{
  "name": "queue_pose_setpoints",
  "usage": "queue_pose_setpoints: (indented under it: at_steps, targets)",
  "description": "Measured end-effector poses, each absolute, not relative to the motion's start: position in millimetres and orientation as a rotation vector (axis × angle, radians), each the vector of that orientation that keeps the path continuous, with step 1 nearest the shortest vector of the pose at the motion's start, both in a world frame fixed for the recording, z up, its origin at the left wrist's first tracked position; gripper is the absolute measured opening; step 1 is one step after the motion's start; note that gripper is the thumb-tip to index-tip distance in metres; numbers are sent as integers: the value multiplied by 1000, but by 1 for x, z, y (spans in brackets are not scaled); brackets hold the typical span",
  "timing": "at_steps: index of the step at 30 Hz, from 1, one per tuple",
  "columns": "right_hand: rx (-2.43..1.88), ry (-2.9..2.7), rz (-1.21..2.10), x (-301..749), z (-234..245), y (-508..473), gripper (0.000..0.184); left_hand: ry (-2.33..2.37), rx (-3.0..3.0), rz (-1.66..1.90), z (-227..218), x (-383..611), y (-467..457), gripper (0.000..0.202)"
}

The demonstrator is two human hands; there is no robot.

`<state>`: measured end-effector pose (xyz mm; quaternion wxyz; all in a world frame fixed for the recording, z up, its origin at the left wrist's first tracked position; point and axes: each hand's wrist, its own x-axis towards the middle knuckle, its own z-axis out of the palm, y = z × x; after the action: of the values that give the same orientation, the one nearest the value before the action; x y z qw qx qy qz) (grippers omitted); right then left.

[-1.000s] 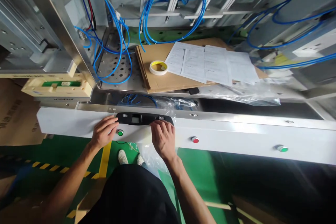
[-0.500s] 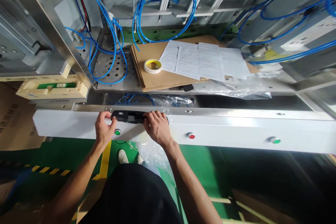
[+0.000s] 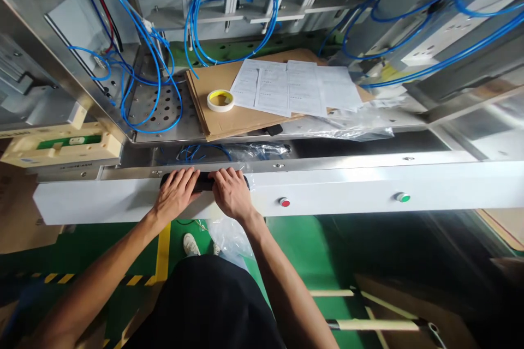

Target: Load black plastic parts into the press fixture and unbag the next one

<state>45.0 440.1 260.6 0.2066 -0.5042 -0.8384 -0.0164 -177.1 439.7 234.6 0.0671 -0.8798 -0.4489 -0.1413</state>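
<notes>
both hands lie flat, side by side, on a black plastic part (image 3: 203,180) that sits on the top front edge of the white machine panel (image 3: 347,191). the left hand (image 3: 175,194) covers the part's left end, fingers spread and pressed down; the right hand (image 3: 230,193) covers the right end the same way. neither is curled round anything, both open and pressing, and only a dark strip of the part shows between and beyond the fingers.

just behind the part runs a steel rail (image 3: 327,162), and behind that a recess with blue cables under clear plastic film (image 3: 254,151). farther back, flattened cardboard (image 3: 229,114) carries a roll of yellow tape (image 3: 220,100) and printed sheets (image 3: 295,87). blue air hoses (image 3: 155,65) loop down over a perforated steel plate (image 3: 164,109) on the left, near but clear of the hands. a cream fixture (image 3: 61,144) juts out at the far left.

on the panel face, a red button (image 3: 284,202) sits just right of the right hand, a green button (image 3: 402,197) well apart. a plastic bag (image 3: 229,234) hangs below the hands. the panel top is open to the right.
</notes>
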Motion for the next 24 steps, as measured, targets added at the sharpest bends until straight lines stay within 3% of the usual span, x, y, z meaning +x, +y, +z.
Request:
queue_pose_setpoints:
  at_steps: [6,11,17,24]
  targets:
    - [-1378,-2108,-162,45,268,400,38,-1252,-2755,-342,251,-185,444,56]
    - [-1252,-2262,-205,33,253,390,43,-1225,-2889,-361,273,-186,447,47]
    - [-1371,-2346,-65,26,260,418,37,-1282,-3105,-317,289,-187,466,30]
    - [-1463,-2403,44,22,281,452,25,-1153,-2941,-839,290,-192,474,42]
